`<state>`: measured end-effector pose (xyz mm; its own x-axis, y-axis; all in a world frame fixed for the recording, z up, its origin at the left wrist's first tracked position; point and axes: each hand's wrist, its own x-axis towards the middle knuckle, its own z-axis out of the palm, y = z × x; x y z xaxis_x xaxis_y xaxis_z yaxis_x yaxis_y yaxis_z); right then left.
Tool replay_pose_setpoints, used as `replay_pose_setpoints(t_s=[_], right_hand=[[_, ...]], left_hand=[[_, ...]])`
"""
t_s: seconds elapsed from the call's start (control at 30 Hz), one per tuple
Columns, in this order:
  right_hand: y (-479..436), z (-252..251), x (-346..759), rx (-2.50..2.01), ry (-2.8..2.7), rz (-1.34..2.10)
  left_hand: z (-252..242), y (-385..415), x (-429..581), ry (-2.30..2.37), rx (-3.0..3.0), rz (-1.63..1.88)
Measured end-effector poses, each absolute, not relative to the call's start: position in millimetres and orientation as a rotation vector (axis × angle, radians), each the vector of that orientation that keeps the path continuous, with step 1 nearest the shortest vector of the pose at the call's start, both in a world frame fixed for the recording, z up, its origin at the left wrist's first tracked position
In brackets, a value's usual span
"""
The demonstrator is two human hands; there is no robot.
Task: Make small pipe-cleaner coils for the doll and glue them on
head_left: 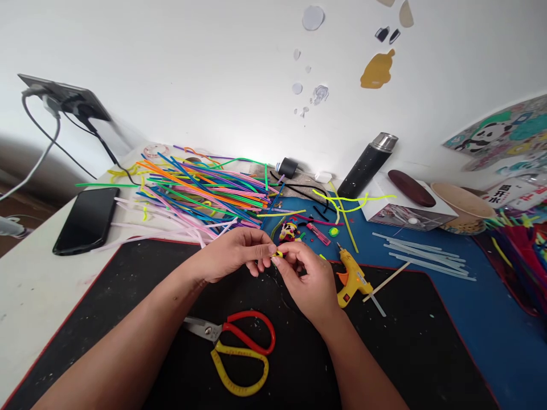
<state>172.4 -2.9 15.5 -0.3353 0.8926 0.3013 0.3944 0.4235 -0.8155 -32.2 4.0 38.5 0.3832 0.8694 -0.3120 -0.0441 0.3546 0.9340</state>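
Between the fingertips of both hands is a small yellow piece (279,254), perhaps a curled bit of pipe cleaner, mostly hidden by the fingers. My left hand (239,250) pinches it from the left, thumb against forefinger. From the right, my right hand (305,273) grips it the same way. Scissors (239,347) with one red and one yellow handle lie below the hands on the black mat (299,364). Just beyond the fingers stands a small colourful figure (289,229). A yellow hot glue gun (354,276) rests right of my right hand.
Many coloured pipe cleaners (205,188) are heaped at the back left, near a black phone (88,221). Clear glue sticks (427,257) lie at right. Behind them are a black thermos (368,165), a white box (410,208) and a woven basket (464,208).
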Motion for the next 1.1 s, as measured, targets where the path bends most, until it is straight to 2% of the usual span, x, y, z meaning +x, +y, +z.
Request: replay_pose_setpoints(t_s=[1.1], right_hand=[[-0.3, 15.4, 173.0, -1.074, -1.912, 0.808]], left_hand=[[33.3, 4.2, -32.8, 0.976, 0.977, 0.754]])
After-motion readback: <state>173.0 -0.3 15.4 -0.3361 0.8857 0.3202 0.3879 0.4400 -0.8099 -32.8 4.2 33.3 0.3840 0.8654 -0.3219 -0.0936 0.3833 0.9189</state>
